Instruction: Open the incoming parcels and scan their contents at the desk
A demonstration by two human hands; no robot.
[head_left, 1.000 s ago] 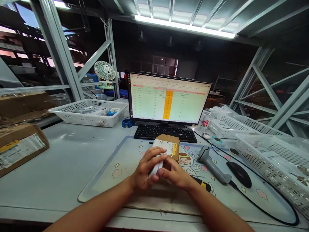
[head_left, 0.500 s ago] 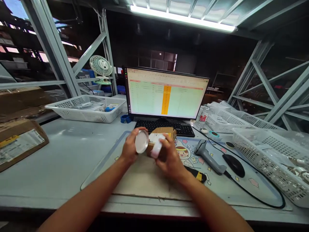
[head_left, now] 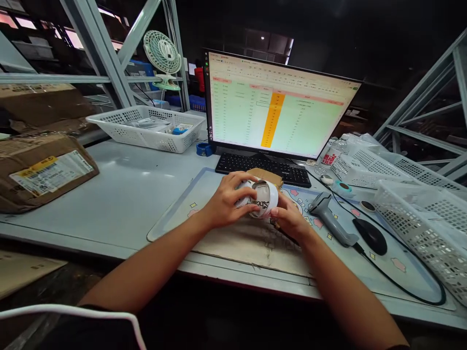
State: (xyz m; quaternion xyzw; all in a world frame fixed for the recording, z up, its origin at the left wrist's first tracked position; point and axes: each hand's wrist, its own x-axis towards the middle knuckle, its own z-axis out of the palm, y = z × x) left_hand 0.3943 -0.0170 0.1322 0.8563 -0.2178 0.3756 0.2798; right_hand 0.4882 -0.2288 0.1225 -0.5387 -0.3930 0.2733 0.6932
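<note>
Both my hands meet over the desk mat around a small round jar (head_left: 261,199) with white and see-through parts and black lettering. My left hand (head_left: 230,198) is closed on its left side, the fingers bent over the front. At the right, my right hand (head_left: 290,216) grips the white rim with thumb and fingers, partly hidden behind it. Whether the white pieces are one jar or a jar and its lid, I cannot tell. Just behind the hands shows a brown cardboard box (head_left: 265,175), mostly covered. Below them lies a flat cardboard sheet (head_left: 233,246).
A keyboard (head_left: 297,174) and monitor (head_left: 241,116) stand behind. To the right are a barcode scanner (head_left: 332,221), a black mouse (head_left: 369,236), its cable and white baskets (head_left: 419,228). At left sit a taped carton (head_left: 47,170) and a white basket (head_left: 146,131).
The two white round pieces, held apart one in each hand before, are now together between both hands. The view has tilted down, and the lettering now faces me.
</note>
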